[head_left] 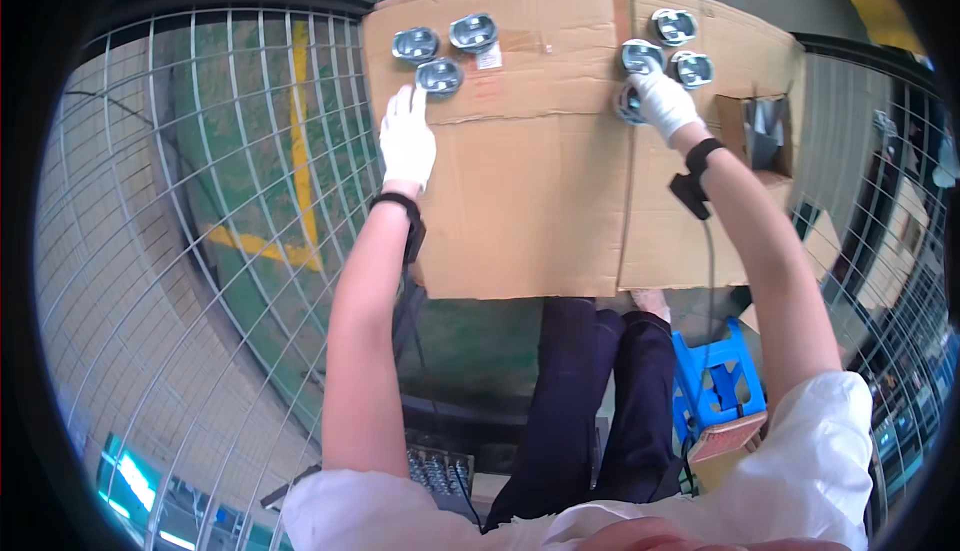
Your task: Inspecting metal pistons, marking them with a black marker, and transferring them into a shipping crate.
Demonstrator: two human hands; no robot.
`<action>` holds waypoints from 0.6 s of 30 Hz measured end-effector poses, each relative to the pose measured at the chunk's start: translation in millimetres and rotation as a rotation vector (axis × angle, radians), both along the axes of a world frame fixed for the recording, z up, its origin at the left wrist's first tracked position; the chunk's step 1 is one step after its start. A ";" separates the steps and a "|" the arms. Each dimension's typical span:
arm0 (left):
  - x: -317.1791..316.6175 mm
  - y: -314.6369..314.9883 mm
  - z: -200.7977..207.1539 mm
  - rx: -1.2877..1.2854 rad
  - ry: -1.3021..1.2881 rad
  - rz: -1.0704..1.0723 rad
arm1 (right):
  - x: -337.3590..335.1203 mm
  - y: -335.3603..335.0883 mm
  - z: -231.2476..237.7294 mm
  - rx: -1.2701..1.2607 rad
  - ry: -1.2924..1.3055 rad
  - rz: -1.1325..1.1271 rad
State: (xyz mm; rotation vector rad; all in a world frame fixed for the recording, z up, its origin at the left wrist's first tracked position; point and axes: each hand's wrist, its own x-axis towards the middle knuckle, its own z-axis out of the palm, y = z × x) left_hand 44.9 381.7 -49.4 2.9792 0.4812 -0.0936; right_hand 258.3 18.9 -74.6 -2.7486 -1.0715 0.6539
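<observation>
My left hand (408,143), in a white glove, lies flat with its fingers stretched out. Its fingertips are just below the nearest of three round metal pistons (439,77) at the far left of the cardboard sheet (530,201). My right hand (662,103), gloved too, reaches to the far right, its fingers closed at the near edge of a silvery piston (642,55). Part of another piston (628,104) shows beside those fingers, the rest covered by the glove. Two more pistons (675,27) sit close by, on the far and right sides.
A small open cardboard box (735,131) with grey contents stands at the right edge. Wire mesh panels (230,151) flank the cardboard. Below are a blue stool (722,381) and a tray of small metal parts (437,473). Black wristbands (400,206) with cables circle both wrists.
</observation>
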 end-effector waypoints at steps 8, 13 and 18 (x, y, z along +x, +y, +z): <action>84.6 33.7 -10.8 -0.044 0.111 -0.242 | -18.9 -20.3 -11.9 0.004 0.072 -0.221; 92.8 27.2 -30.7 -0.152 0.250 -0.072 | -103.6 -25.3 29.9 -0.119 0.270 -0.058; 101.9 21.9 -46.1 -0.164 0.224 0.062 | -200.7 -44.1 57.9 -0.011 0.332 -0.129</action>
